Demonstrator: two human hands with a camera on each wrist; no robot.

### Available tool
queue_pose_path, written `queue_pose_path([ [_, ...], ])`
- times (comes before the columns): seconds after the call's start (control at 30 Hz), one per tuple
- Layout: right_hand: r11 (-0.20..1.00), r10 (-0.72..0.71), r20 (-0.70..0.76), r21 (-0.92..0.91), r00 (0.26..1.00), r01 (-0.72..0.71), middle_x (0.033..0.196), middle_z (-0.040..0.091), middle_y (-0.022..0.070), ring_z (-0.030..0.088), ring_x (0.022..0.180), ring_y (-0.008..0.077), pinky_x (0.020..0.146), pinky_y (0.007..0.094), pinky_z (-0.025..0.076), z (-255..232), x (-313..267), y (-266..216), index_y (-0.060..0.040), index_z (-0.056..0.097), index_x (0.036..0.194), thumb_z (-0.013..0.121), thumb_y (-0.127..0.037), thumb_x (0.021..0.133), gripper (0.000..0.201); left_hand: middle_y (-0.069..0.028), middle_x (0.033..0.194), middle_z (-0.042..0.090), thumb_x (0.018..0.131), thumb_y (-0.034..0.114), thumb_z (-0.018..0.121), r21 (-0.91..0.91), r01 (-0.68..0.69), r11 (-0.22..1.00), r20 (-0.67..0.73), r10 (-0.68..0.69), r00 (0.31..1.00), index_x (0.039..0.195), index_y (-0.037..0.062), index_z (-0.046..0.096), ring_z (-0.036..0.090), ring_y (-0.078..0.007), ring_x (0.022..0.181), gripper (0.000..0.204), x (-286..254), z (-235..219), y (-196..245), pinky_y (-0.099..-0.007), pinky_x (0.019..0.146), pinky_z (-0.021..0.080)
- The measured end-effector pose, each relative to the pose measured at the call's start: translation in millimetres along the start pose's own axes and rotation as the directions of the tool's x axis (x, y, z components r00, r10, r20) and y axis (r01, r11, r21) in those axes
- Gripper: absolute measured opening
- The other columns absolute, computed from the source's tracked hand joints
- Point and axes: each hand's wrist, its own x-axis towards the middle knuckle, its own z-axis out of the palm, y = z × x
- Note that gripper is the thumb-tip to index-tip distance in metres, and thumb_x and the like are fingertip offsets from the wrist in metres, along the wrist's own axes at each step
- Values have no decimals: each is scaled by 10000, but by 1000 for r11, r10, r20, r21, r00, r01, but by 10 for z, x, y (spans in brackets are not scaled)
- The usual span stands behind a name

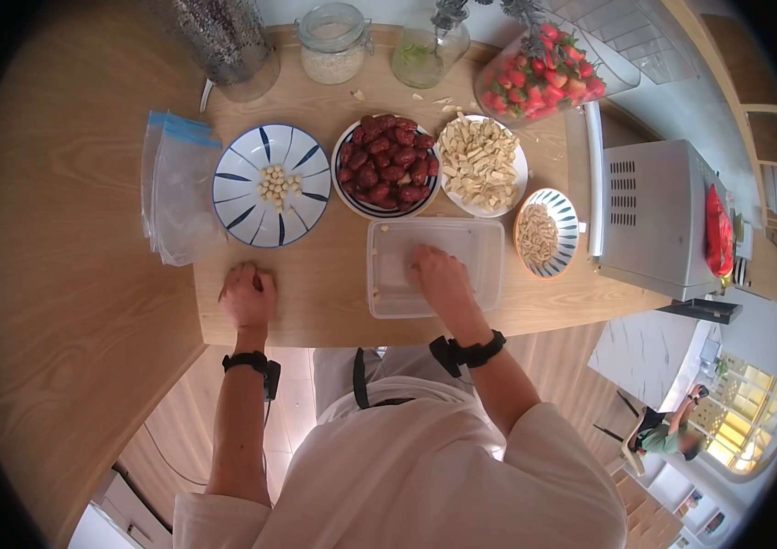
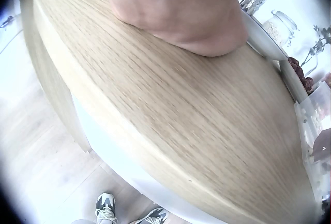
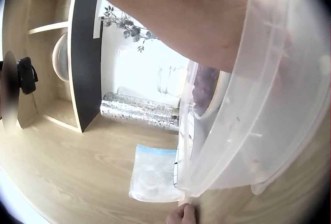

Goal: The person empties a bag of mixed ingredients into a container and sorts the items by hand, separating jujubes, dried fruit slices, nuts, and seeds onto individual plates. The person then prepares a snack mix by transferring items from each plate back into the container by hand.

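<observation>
My left hand [image 1: 248, 295] rests on the table, its fingers curled in, with a dark spot between thumb and fingers that I cannot identify. In the left wrist view only the heel of that hand [image 2: 181, 19] shows, against the wood. Inside a clear plastic container [image 1: 388, 309], my right hand [image 1: 444, 282] points its bent fingers down at the bottom; its fingertips are hidden. A few small pale bits lie along the container's left side. The right wrist view has the hand [image 3: 207, 22] behind the container's translucent wall [image 3: 243, 105].
Behind the container are a plate of red dates [image 1: 388, 165] and a plate of pale slices [image 1: 480, 163]. A striped plate [image 1: 265, 224] with pale round pieces and plastic bags [image 1: 173, 197] lie left, a small bowl [image 1: 571, 210] right. Jars and strawberries [image 1: 535, 87] stand at the back.
</observation>
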Motion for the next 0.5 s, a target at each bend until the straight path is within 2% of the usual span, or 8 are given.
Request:
queue_pose_path([
  [0.2, 996, 29, 14, -89, 999, -28, 922, 674, 146, 660, 843, 388, 725, 493, 525, 39, 34, -8, -56, 568, 947, 609, -158, 877, 131, -55, 688, 532, 783, 182, 585, 3, -10, 1000, -7, 10, 1000, 657, 113, 500, 576, -291, 633, 167, 4, -8, 15, -438, 528, 469],
  [0.27, 995, -11, 18, -102, 1000, 12, 907, 690, 167, 688, 831, 378, 730, 497, 550, 9, 38, -28, -45, 587, 932, 566, -168, 886, 133, -55, 688, 533, 780, 179, 586, -3, -1, 1000, -12, 1, 1000, 654, 113, 499, 576, -292, 632, 166, 4, -6, 16, -439, 528, 469],
  [0.5, 984, -118, 101, -119, 988, 130, 829, 689, 155, 683, 779, 371, 683, 493, 544, -108, -19, 1, -57, 608, 895, 606, -189, 864, 136, -59, 691, 536, 775, 177, 586, 3, 16, 1000, 17, -16, 1000, 640, 113, 486, 576, -296, 633, 179, -2, -8, 11, -438, 526, 467],
])
